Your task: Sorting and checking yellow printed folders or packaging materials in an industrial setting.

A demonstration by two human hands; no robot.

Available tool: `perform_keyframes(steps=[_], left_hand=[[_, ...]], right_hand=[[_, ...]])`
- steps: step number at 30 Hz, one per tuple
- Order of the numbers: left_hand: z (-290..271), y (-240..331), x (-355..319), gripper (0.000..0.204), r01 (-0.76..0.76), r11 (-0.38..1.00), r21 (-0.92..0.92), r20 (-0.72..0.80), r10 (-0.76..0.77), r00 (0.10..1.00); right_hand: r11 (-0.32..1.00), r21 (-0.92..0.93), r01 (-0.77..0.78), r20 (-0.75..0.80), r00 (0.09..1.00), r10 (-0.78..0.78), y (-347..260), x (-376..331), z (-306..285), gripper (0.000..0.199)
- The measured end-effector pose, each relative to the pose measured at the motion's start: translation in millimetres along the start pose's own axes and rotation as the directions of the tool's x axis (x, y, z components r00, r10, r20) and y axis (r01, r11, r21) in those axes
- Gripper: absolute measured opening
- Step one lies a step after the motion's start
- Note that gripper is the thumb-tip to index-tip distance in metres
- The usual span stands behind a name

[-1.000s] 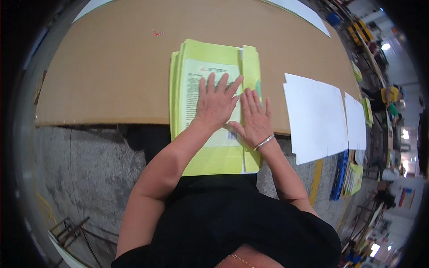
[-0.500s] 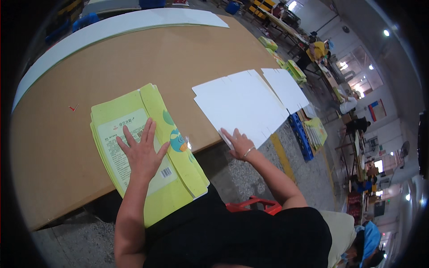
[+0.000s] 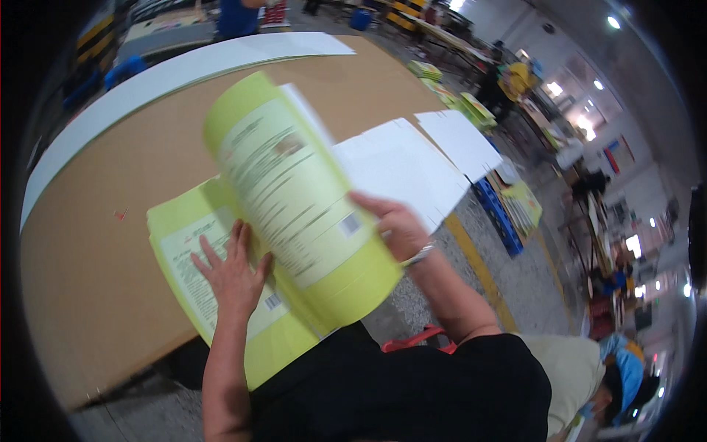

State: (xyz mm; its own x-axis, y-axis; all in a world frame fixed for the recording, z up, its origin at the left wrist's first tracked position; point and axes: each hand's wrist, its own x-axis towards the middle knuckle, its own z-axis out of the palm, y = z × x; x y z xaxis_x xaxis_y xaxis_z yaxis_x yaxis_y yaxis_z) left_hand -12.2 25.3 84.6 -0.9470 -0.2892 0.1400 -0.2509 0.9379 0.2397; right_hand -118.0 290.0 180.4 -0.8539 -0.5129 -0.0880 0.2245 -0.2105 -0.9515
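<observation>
Brown cardboard-covered tabletop (image 3: 96,243) carried the stack as before. Change: half a second ago both sheets lay flat; now the top yellow-green printed sheet (image 3: 294,199) was lifted and tilted up, blurred, so it was peeling off the yellow-green paper stack (image 3: 184,265) at the near edge. Right hand (image 3: 398,225) gripped the raised sheet's right edge. Left hand (image 3: 232,269) lay flat, fingers spread, pinning the stack.

Factory hall: long worktables (image 3: 88,243), paper stacks (image 3: 479,110).

Stack (image 3: 193,254) on table (image 3: 96,214); lifted sheet (image 3: 294,199) over its right; paper sheets (image 3: 401,166) probably further right.
</observation>
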Motion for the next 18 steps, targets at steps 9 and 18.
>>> perform_keyframes(steps=[9, 18], left_hand=[[18.6, -12.6, 6.4, 0.068, -0.036, 0.994, 0.102, 0.073, 0.028, 0.997], [42.8, -51.4, 1.4, 0.069, -0.03, 0.979, 0.202, -0.099, 0.05, 0.994]], right_hand=[[0.913, -0.374, -0.16, -0.081, 0.987, 0.14, 97.7, -4.7, -2.2, 0.056], [0.811, -0.585, -0.007, 0.166, 0.978, 0.128, 80.4, -5.5, 48.5, 0.064]])
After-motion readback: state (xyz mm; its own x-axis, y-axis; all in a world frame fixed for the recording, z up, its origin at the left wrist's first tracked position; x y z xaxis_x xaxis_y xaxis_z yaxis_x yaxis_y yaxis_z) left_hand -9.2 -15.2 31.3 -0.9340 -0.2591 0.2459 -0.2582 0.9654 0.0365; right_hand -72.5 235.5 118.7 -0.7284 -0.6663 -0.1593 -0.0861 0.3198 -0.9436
